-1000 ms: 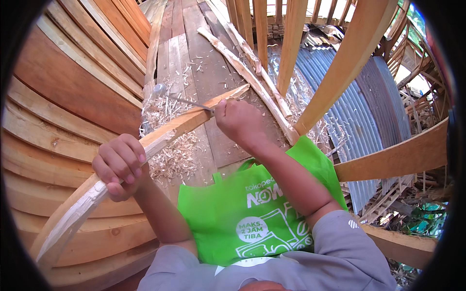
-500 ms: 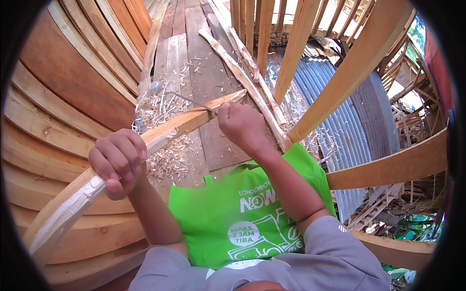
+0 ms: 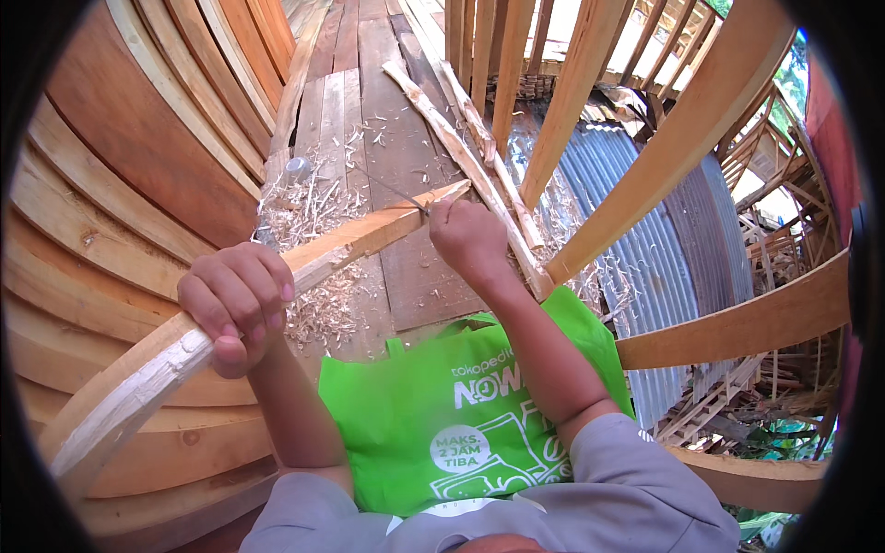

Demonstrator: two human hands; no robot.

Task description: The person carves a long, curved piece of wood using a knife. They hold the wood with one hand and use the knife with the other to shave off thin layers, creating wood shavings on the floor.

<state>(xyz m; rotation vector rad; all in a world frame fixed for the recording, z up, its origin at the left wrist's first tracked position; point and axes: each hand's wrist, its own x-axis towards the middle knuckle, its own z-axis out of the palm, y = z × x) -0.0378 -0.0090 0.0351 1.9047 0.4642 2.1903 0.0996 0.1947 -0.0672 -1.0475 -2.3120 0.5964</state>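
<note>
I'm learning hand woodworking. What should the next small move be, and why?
Probably a short, light stroke along the timber with the thin blade: the right hand holds it beside the timber's far end, the left hand clasps the timber nearer the body, and shavings lie on the planks below.

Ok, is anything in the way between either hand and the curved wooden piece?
Nothing visible blocks the left hand, which grips the curved wooden piece directly. At the right hand, only the thin tool it holds crosses the piece, near the far end; whether that hand also touches it is unclear.
</note>
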